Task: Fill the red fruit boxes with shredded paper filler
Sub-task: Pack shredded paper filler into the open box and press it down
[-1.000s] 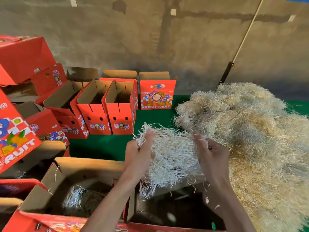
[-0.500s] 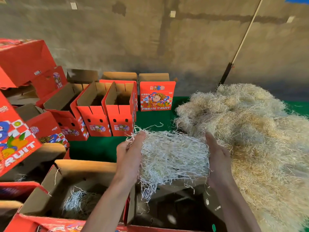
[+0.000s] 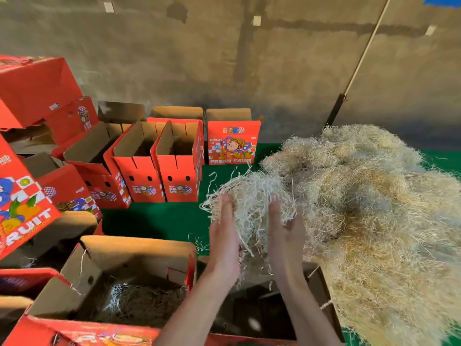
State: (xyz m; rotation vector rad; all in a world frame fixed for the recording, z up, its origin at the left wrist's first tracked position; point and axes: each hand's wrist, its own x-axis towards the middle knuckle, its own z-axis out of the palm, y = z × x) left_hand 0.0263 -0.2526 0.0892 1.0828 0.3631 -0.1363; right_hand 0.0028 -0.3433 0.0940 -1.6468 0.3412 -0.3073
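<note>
A clump of pale shredded paper (image 3: 252,193) is pressed between my left hand (image 3: 224,236) and my right hand (image 3: 284,233), whose fingers lie straight along its sides. The clump sits above an open red fruit box (image 3: 316,278) at the bottom centre, whose dark inside shows little filler. To its left stands another open red box (image 3: 129,253) with some shredded paper (image 3: 139,300) on its bottom. A big heap of shredded paper (image 3: 369,208) lies on the green table at the right.
Several open red boxes (image 3: 159,176) stand in a row at the back left, with one shut printed box (image 3: 233,146) beside them. More red boxes (image 3: 32,96) are stacked at the far left. A pole (image 3: 361,58) leans against the concrete wall.
My hands have drawn closer together and moved away from me, squeezing the clump narrower and taller. The view has tipped slightly.
</note>
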